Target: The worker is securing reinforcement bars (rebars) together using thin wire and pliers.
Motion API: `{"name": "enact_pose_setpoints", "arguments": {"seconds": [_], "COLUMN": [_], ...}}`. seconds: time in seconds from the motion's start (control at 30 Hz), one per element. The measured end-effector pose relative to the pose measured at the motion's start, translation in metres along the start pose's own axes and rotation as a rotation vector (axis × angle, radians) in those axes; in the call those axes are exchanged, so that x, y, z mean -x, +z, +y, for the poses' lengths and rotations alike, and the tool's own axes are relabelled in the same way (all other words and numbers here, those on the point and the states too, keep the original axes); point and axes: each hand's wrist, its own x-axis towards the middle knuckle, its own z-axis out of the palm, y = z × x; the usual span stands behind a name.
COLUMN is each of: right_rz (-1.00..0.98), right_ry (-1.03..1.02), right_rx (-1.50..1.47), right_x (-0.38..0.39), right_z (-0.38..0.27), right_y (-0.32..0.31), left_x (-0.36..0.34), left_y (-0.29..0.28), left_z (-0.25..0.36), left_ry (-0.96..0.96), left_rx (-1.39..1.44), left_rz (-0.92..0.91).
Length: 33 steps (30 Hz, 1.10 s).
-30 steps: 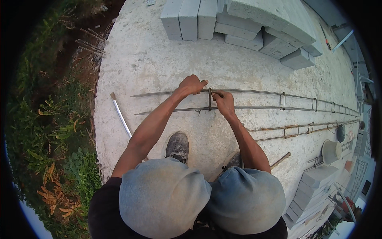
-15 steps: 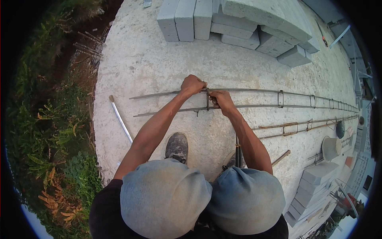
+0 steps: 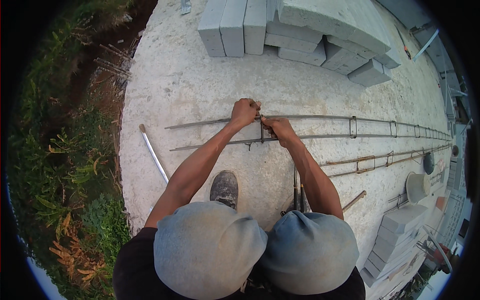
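A long rebar cage (image 3: 312, 117) lies across the concrete in front of me, its steel rods running off to the right with several stirrups along them. My left hand (image 3: 245, 111) is closed at the far rods, fingertips pinched beside the corner of the nearest stirrup (image 3: 262, 132); whatever they pinch is too small to make out. From the other side, my right hand (image 3: 281, 130) has its thumb and fingers curled on that same stirrup, just below its far corner. A short bit of wire (image 3: 249, 145) hangs by the near rods.
Grey blocks (image 3: 235, 30) are stacked beyond the cage, more blocks (image 3: 392, 235) at lower right. A second, rusty cage (image 3: 367, 163) lies nearer. At left lies a metal tube (image 3: 154, 152), close to the slab edge above plants. Dark-handled tool (image 3: 298, 192) stands near my shoe (image 3: 224, 189).
Both hands stay at the same stirrup. My left hand has shifted slightly right and nearer, its fingers more bent. The whole view has tilted a little.
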Motion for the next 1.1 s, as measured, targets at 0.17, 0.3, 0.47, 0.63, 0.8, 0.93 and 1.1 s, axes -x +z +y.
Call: {"name": "enact_pose_setpoints", "arguments": {"seconds": [0.17,0.3,0.47,0.63,0.8,0.93,1.1], "right_rz": [-0.020,0.022,0.148,0.298,0.346,0.335,0.315], "right_ry": [0.007,-0.019,-0.165,-0.287,-0.459,-0.378,-0.401], "right_rx": [-0.275,-0.392,-0.048,0.212,0.236,0.326,0.316], "right_x": [-0.012,-0.015,-0.011,-0.001,-0.009,0.008,0.008], "right_z": [0.008,0.015,0.014,0.011,0.018,0.010,0.010], "right_y": [0.009,0.014,0.008,0.017,0.013,0.011,0.012], "left_x": [-0.003,-0.003,0.001,0.000,-0.006,0.001,-0.005], "left_y": [-0.004,-0.003,0.008,0.003,-0.005,-0.013,-0.012], "left_z": [-0.004,0.005,0.025,0.014,0.018,0.005,-0.006], "left_ry": [-0.083,-0.060,0.198,0.415,0.605,0.345,0.299], "left_rx": [0.296,0.287,-0.185,-0.367,-0.545,-0.188,-0.046], "left_rz": [0.024,0.020,0.063,-0.050,-0.227,-0.326,-0.300]}}
